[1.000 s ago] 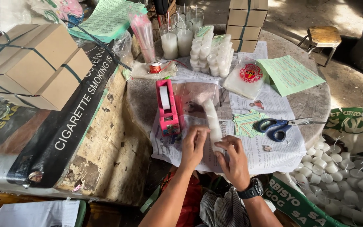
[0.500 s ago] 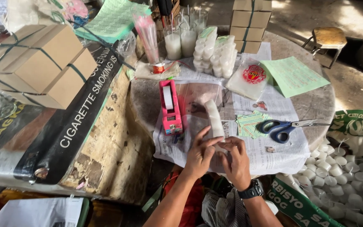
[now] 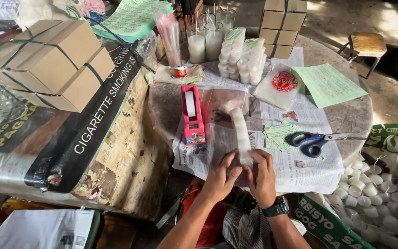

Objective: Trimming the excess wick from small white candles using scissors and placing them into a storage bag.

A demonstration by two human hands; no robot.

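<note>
Both my hands grip the near end of a long clear plastic sleeve of stacked white candles, which lies on newspaper and points away from me. My left hand wraps the end from the left with fingers curled on it. My right hand, a black watch on its wrist, presses the same end from the right. A pink tape dispenser with a white roll stands just left of the sleeve. Blue-handled scissors lie to the right, next to small green paper slips.
Strapped cardboard boxes stand at the far left and at the back. Packed sleeves of white candles, glass jars, a green printed sheet and a red-printed bag fill the back. Loose white candles are heaped at the right. A wooden stool stands beyond.
My hands have drawn together on the near end of the candle sleeve; earlier they were slightly apart. The view has shifted a little closer to the table.
</note>
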